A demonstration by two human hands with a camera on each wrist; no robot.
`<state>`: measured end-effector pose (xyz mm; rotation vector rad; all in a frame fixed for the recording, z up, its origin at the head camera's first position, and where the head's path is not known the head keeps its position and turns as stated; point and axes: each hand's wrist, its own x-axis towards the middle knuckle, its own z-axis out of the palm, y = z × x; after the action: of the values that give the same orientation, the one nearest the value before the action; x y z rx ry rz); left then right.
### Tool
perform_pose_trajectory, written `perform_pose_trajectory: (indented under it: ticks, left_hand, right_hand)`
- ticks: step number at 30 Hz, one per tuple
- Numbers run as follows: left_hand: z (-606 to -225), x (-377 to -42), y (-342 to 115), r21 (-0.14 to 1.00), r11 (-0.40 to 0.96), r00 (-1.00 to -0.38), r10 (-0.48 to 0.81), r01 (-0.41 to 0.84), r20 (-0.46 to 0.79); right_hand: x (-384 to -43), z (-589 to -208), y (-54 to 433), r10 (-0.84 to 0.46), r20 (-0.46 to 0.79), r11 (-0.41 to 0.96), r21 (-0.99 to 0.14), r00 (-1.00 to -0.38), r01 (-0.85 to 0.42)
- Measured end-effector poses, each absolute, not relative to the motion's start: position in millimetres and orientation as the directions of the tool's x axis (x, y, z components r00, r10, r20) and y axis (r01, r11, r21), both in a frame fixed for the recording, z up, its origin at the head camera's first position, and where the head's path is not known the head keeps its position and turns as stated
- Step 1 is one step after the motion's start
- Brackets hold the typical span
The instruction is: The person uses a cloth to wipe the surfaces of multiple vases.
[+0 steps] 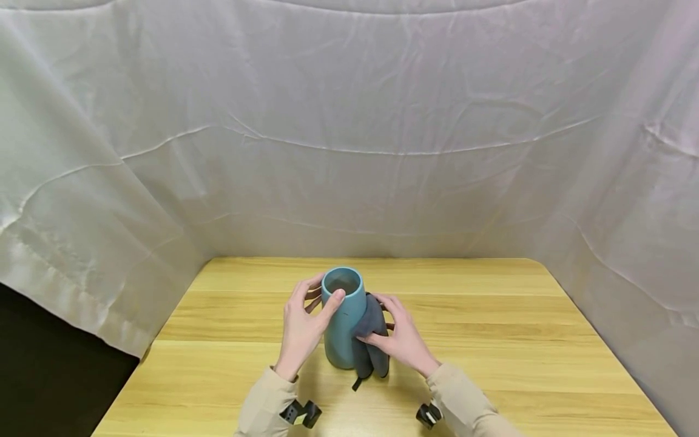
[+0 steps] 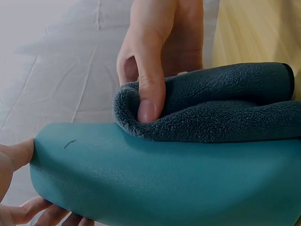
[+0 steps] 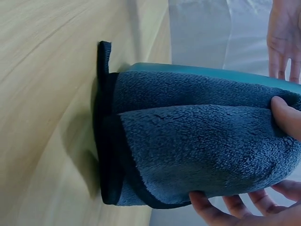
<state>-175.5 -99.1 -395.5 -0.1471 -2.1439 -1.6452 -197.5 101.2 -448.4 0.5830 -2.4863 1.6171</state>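
A teal vase (image 1: 340,337) stands upright on the wooden table, its round mouth open at the top and a small dark mark on its side. My left hand (image 1: 301,325) grips it near the rim, thumb in front and fingers round the far left side. Against the vase's right side lies a folded dark grey plush cloth (image 3: 197,136) with black edging and a small loop at its lower end. My right hand (image 1: 401,334) holds this cloth, the thumb pressing into the fold in the left wrist view and the fingers behind it.
The light wooden table (image 1: 491,340) spreads to both sides of the vase. Pale curtain fabric (image 1: 382,182) hangs behind it and along the sides. At the lower left is a dark area (image 1: 49,364) beyond the table edge. Both wrists carry small black cameras.
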Motion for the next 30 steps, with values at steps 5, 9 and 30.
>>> perform_pose_trajectory:
  ticks: [5, 9, 30]
  left_hand:
    - [-396, -176, -99, 0.894, 0.292, -0.901, -0.171, 0.34, 0.398]
    - [-396, -176, -99, 0.896, 0.286, -0.902, -0.17, 0.341, 0.397]
    - [-396, -176, -99, 0.894, 0.28, -0.898, -0.173, 0.349, 0.405]
  right_hand:
    - [-198, -445, 101, -0.256, 0.304, 0.349, -0.856, -0.918, -0.381]
    - [-199, -435, 99, -0.246, 0.313, 0.361, -0.849, -0.918, -0.386]
    - [-199, -408, 93, -0.234, 0.422, 0.352, -0.803, -0.876, -0.481]
